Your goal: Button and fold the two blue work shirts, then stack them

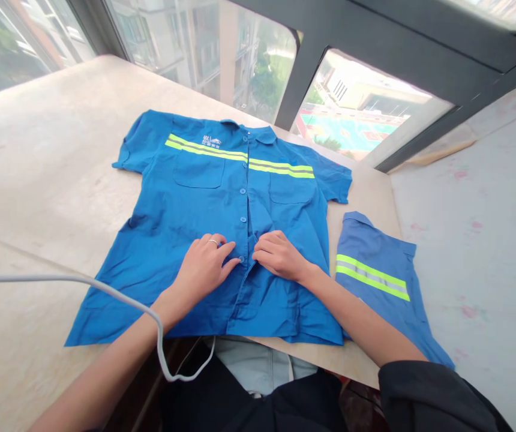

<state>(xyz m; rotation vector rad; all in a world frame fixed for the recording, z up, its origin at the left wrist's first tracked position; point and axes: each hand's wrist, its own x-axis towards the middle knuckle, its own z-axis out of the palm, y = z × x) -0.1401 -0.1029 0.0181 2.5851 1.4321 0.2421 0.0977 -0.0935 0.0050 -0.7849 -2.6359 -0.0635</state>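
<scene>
A blue short-sleeved work shirt [186, 222] lies spread out front up, its collar toward the window. A yellow-and-grey reflective strip [280, 168] crosses its chest above two pockets. My left hand [208, 258], with a ring on one finger, rests on the shirt beside the button row, thumb and fingertips close to a lower button [241, 259]. My right hand [278, 255] is closed on the edge of the opposite front panel, lifting it a little. Below the chest the two front edges stand apart, with several buttons showing along the left one.
A second, folded blue shirt [375, 258] with a reflective strip lies to the right, partly under my right forearm. A white cable [105, 288] runs in front of my left forearm. Windows [258, 60] border the pale tabletop [37, 180]; a flower-patterned wall [478, 252] stands at right.
</scene>
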